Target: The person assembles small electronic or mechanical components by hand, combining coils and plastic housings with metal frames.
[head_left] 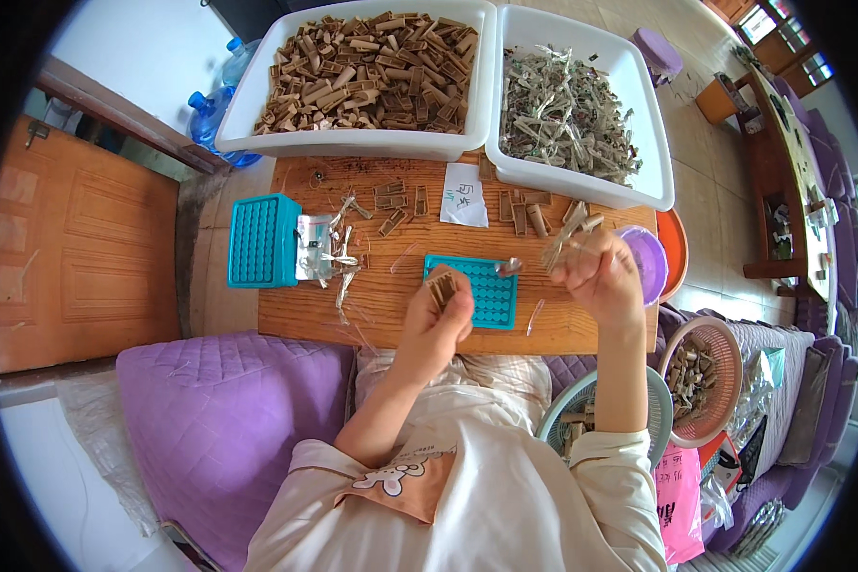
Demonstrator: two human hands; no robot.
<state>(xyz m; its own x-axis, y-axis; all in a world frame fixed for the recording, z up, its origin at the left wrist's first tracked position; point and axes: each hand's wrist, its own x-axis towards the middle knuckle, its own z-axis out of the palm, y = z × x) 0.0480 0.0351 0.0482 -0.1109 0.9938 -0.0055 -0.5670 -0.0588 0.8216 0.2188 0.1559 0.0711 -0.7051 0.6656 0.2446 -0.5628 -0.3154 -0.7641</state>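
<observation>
Left hand [440, 310] is gripping a brown casing [440, 289] along the left of the teal tray [492, 303]; right hand [599, 272] is curling rightward of it, grasp unclear.

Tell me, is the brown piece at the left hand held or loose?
Held: the left hand is closed around the partly hidden brown piece.
</observation>
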